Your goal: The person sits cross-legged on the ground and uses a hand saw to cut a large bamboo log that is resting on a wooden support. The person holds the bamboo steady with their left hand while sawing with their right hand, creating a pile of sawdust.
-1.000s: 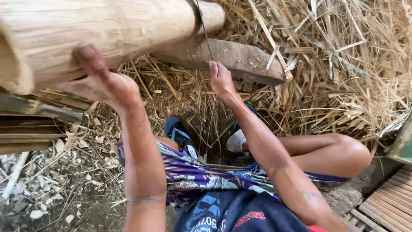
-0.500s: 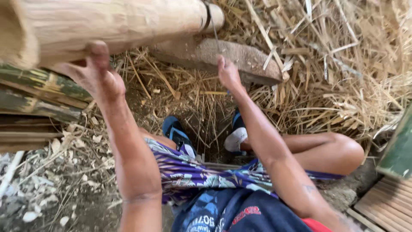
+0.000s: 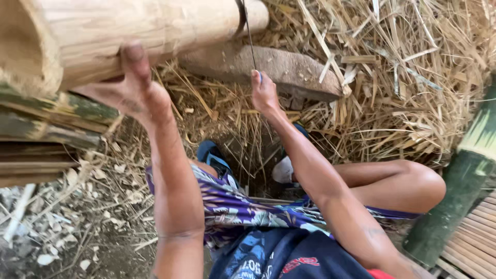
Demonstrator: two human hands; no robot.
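A thick, peeled pale bamboo trunk [image 3: 129, 31] lies across the top left, its far end resting on a flat brown stone or log [image 3: 289, 70]. My left hand [image 3: 126, 88] grips the trunk from below, thumb up against its side. My right hand [image 3: 264, 93] is closed on the handle of a thin dark blade [image 3: 247, 31] that curves over the trunk near its far end. I sit on the ground with knees bent, wearing blue sandals [image 3: 212, 155].
Split green bamboo pieces [image 3: 46, 119] are stacked at the left. Dry straw and bamboo shavings [image 3: 403, 77] cover the ground ahead and right. A green bamboo pole [image 3: 460, 181] leans at the right edge, beside slatted bamboo flooring [image 3: 475, 248].
The trunk and both hands have shifted right and slightly up in view. My right hand has moved up closer to the blade on the trunk.
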